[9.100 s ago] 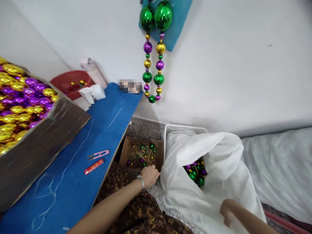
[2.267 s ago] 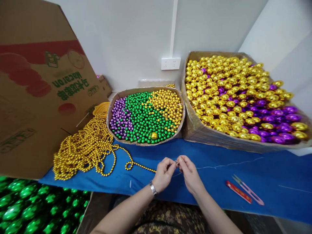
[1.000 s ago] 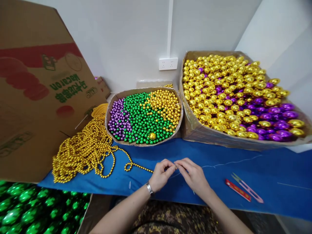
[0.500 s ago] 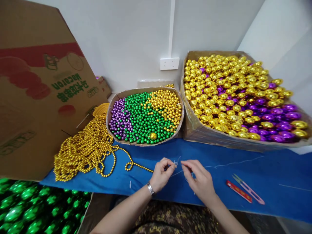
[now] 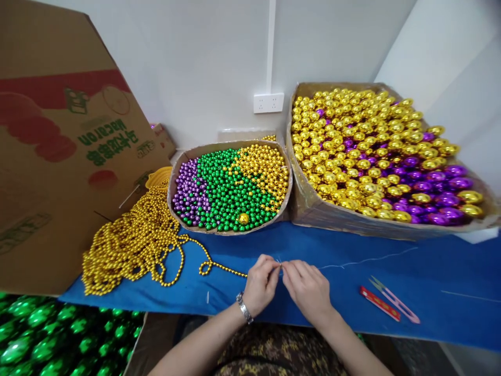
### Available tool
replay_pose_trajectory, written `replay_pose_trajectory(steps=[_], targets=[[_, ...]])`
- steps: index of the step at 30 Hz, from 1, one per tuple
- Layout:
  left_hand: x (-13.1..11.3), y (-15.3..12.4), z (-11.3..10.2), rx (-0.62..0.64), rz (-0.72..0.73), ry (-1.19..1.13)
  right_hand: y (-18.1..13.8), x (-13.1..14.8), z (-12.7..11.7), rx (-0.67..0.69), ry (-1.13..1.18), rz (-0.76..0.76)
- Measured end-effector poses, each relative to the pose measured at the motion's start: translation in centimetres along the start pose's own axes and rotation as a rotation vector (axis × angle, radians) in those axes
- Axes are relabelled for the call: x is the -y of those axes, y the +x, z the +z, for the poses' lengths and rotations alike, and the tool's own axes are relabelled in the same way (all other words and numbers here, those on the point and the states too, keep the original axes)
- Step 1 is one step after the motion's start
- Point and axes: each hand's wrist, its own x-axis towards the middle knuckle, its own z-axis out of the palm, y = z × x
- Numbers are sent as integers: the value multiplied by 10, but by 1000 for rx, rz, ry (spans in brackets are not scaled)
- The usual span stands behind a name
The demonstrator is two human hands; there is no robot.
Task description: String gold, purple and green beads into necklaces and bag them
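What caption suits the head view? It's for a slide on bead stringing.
Left hand and right hand pinch white thread together over blue table.

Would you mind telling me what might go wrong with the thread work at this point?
The left hand and right hand pinch a thin white thread that trails across the blue cloth; it may slip free or tangle. A tug might also drag the gold bead strand, whose end reaches the left hand. The thread snips lie near the right forearm and could be knocked off.
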Motion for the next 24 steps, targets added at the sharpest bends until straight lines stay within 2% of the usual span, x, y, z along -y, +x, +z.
replay_pose_trajectory(steps=[5, 9, 10, 12, 14, 16, 18, 20, 24], targets=[[1, 4, 0, 17, -173, -114, 3, -9, 5, -43, 159, 143], [2, 5, -3, 15, -173, -90, 3, -14, -7, -104, 194, 183], [2, 5, -3, 14, -159, -72, 2, -14, -10, -130, 184, 158], [2, 5, -2, 20, -123, -39, 1, -13, -15, -125, 127, 3], [2, 5, -1, 26, -84, -19, 1, -12, -14, -17, 44, -209], [2, 4, -1, 30, -56, -13, 2, -14, -8, 91, -5, -303], [2, 4, -2, 44, -53, -23, 4, -18, -1, 98, -6, -268], [4, 3, -4, 75, -66, -36, 7, -23, 2, 45, 9, -200], [7, 3, -7, 97, -92, -33, 12, -28, -6, -3, 52, -88]])
